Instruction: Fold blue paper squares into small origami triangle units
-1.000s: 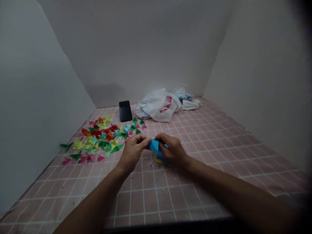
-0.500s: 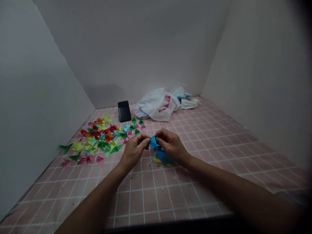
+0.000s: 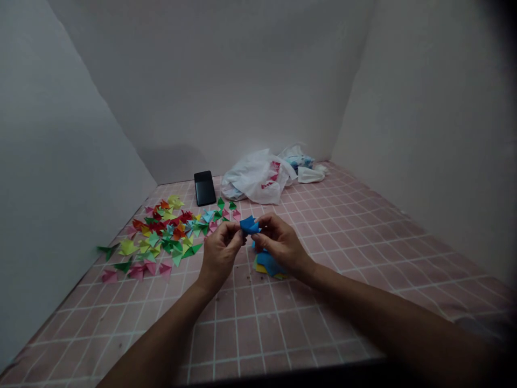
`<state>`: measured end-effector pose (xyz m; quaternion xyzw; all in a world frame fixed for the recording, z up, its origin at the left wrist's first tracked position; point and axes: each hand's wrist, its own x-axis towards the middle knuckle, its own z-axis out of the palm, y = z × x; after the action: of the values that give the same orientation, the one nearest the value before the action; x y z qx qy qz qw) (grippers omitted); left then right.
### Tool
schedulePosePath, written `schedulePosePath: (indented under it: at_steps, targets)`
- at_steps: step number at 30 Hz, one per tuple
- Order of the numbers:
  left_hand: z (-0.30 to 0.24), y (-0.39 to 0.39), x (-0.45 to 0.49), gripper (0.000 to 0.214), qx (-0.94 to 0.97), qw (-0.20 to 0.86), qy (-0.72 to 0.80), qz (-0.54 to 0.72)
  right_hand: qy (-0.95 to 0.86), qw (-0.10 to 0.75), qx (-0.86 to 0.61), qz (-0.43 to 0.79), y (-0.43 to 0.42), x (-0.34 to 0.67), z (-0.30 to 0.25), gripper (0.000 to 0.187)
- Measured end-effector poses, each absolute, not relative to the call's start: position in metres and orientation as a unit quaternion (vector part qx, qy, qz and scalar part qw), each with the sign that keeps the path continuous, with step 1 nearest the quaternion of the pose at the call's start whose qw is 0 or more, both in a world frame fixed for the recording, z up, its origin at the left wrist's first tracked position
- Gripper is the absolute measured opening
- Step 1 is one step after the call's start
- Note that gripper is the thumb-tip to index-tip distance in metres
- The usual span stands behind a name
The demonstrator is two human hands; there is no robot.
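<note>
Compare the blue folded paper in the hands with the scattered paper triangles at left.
The blue folded paper is pinched between left hand and right hand, off the surface; the scattered paper triangles lie untouched on the pink checked cover. The blue folded paper is one piece; the triangles are many, in several colours. Both are folded paper.

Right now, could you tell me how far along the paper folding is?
Done: many folded triangles lie left of the hands. In hand: the left hand and right hand pinch a blue piece between them. Left: a small stack of sheets by the right hand.
</note>
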<state>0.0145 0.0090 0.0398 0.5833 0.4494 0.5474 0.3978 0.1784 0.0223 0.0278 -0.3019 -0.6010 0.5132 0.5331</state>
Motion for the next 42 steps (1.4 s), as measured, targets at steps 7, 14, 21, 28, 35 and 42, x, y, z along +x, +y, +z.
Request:
schedulePosePath:
  at_steps: [7, 14, 21, 28, 35, 42]
  targets:
    - [0.0355, 0.0063, 0.0185, 0.012, 0.569, 0.455, 0.43, 0.533, -0.627, 0.515, -0.325, 0.486, 0.0227, 0.1798, 0.0291, 0.01]
    - [0.0342, 0.0074, 0.0175, 0.016, 0.559, 0.47, 0.459, 0.506, -0.63, 0.499, -0.343, 0.486, 0.0213, 0.1827, 0.0329, 0.015]
    - [0.0351, 0.0063, 0.0196, 0.02, 0.53, 0.52, 0.442, 0.503, -0.605, 0.506, -0.366, 0.494, 0.0208, 0.1826, 0.0329, 0.019]
    - [0.0335, 0.0052, 0.0209, 0.03, 0.488, 0.567, 0.43, 0.505, -0.594, 0.512, -0.388, 0.485, 0.0226, 0.1834, 0.0341, 0.023]
    - [0.0336, 0.0055, 0.0214, 0.029, 0.497, 0.551, 0.447, 0.499, -0.583, 0.516, -0.391, 0.491, 0.0222, 0.1828, 0.0337, 0.024]
    - [0.0329, 0.0059, 0.0194, 0.033, 0.492, 0.545, 0.442, 0.515, -0.563, 0.508, -0.37, 0.537, 0.024, 0.1827, 0.0321, 0.022]
